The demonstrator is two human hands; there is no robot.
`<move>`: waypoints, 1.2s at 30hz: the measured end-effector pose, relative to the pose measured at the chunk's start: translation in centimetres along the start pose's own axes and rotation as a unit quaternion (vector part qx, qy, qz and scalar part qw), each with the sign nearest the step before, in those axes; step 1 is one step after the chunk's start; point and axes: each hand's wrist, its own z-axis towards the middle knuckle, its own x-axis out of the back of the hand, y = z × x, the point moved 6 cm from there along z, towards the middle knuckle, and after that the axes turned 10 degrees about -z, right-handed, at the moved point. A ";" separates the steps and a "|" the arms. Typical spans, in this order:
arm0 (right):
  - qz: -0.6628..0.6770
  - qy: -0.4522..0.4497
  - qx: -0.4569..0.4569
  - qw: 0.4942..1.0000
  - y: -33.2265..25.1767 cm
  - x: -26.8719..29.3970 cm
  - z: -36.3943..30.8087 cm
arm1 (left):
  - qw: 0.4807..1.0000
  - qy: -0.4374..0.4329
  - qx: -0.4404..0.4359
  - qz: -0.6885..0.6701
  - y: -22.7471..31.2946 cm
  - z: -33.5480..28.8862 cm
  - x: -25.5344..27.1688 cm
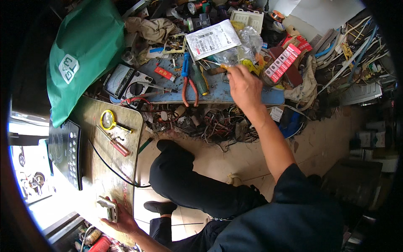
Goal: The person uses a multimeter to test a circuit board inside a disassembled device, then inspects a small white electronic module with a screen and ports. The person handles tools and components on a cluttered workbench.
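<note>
At the lower left, my left hand (124,219) is closed around a small pale square part (108,208) with a raised, layered face. It is held at the near end of the wooden table (94,107). My right hand (245,86) is raised over the blue workbench (168,98). Its fingers are closed on a thin screwdriver (225,66) with an orange-yellow handle, the shaft pointing left. Left of that hand lie a green-handled screwdriver (200,82) and pliers (186,77) with blue and red grips. A white printed packet (213,40) rests just behind them.
An induction cooker (65,153), a yellow-rimmed magnifying glass (108,120) and a red-handled screwdriver (119,147) are on the wooden table. An analog multimeter (126,82) sits beside a green bag (84,54). Tangled wires (218,126) fill the space below the workbench; cables (357,46) pile up right.
</note>
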 end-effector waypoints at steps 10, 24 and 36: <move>-0.150 -0.208 0.112 0.960 0.9 -3.1 7.3 | 0.996 0.043 -0.059 0.049 -0.4 -0.5 -1.7; -0.176 -0.163 0.045 0.970 7.2 -2.2 11.5 | 0.996 0.027 -0.050 0.066 -0.3 -0.5 -2.0; -0.175 -0.173 0.071 0.967 5.2 -2.5 11.7 | 0.996 0.005 -0.032 0.079 0.1 -0.5 -1.0</move>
